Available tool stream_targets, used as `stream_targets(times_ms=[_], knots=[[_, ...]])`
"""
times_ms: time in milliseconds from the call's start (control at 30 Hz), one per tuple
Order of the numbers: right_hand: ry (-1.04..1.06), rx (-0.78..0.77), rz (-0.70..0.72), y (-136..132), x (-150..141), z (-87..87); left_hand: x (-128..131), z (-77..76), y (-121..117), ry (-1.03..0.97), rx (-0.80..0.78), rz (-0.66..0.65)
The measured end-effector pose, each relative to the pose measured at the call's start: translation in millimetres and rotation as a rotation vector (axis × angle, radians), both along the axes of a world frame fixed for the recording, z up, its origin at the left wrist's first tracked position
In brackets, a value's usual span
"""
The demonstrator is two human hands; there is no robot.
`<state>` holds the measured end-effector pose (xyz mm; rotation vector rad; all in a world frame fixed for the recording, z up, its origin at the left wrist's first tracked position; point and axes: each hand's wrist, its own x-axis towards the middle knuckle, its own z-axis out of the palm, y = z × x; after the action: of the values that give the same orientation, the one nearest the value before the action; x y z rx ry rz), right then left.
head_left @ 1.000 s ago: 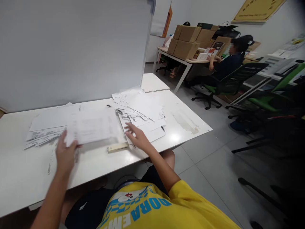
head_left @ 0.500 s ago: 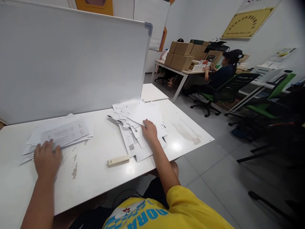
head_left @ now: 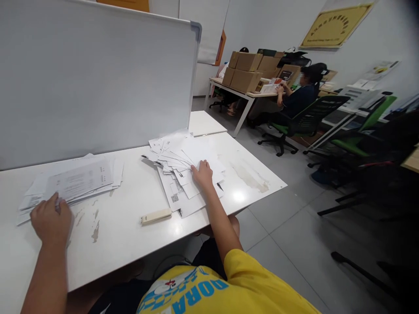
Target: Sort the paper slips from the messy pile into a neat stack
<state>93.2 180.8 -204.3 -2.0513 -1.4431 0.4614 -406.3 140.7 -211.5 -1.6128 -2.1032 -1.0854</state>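
Bare tabletop (head_left: 121, 209) lies open between both paper piles, the cream stapler (head_left: 156, 216) interrupting its near side

Hands (head_left: 51, 220) on two paper piles (head_left: 78, 179), cream stapler (head_left: 156, 216) between.

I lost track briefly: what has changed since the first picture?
The left hand moved left, bringing its sheet down onto the left stack. The right hand moved forward and right, onto the right pile. The cream stapler stayed put.
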Motion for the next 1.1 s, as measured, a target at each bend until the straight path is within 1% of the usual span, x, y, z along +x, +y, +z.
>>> stream_targets(times_ms=[133,233,300,400,467,567,633,700,767,833,900,967,1033,1100], knots=[[-0.111,-0.064,-0.018,11,9,11.5,4,4.8,1,-0.021,-0.017,-0.043],[-0.155,-0.042,0.026,18,19,18.9,9,9.4,-2,-0.07,-0.01,-0.043],[-0.187,-0.01,0.051,19,26,21.0,13,12.2,-4,-0.099,-0.006,-0.044],[-0.172,0.059,0.014,16,36,19.2,16,15.3,-7,-0.118,-0.01,-0.054],[-0.147,0.097,-0.028,12,44,15.8,17,16.7,-9,-0.117,-0.003,-0.065],[-0.093,0.162,-0.052,9,56,10.6,19,17.5,-11,-0.113,0.018,-0.083],[0.02,0.276,-0.065,8,62,8.3,19,17.1,-12,-0.11,0.034,-0.091],[0.206,0.447,-0.121,9,66,7.0,19,16.2,-13,-0.097,0.053,-0.103],[0.456,0.614,-0.197,12,67,6.3,19,15.8,-14,-0.069,0.076,-0.122],[0.749,0.719,-0.208,12,66,5.2,24,16.9,-15,-0.033,0.109,-0.148],[1.011,0.72,-0.119,9,61,3.4,38,20.2,-16,-0.006,0.167,-0.18],[1.183,0.664,0.001,3,53,1.2,64,25.9,-17,-0.024,0.225,-0.241],[1.267,0.61,0.099,-5,42,-0.8,101,33.2,-18,-0.094,0.203,-0.374],[1.293,0.569,0.174,-10,32,-2.2,142,40.3,-14,-0.2,0.055,-0.588]])
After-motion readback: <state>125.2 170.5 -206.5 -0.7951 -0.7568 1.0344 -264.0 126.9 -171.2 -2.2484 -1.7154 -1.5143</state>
